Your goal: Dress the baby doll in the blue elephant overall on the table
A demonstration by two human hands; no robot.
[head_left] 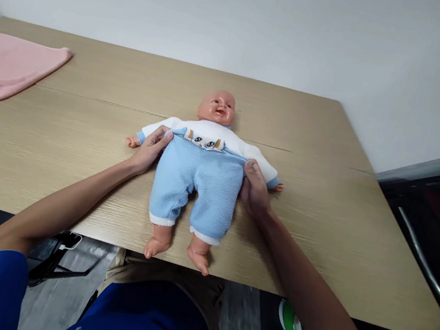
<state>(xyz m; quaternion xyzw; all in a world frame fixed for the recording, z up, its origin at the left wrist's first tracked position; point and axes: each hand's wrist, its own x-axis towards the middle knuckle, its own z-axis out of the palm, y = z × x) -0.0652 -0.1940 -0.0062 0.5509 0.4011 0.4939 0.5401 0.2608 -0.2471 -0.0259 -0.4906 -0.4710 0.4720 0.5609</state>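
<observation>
A baby doll (216, 109) lies on its back, head toward the wall and bare feet at the table's near edge. It wears a white top (243, 145) with blue cuffs and an animal-face design on the chest. Fuzzy light-blue pants (216, 192) with white hems cover its legs. My left hand (154, 147) pinches the waistband at its left end, and my right hand (255, 186) grips the right end. Between them the waistband is stretched wide across the doll's belly, just under the design. Some fingers of both hands are hidden behind the cloth.
The wooden table (307, 243) stands against a pale wall. Pink cloth (8, 64) lies at the far left. A dark object with a metal bar (427, 260) is beyond the right edge. Below the near edge are a black chair frame (61, 274) and a green-and-white item (291, 325).
</observation>
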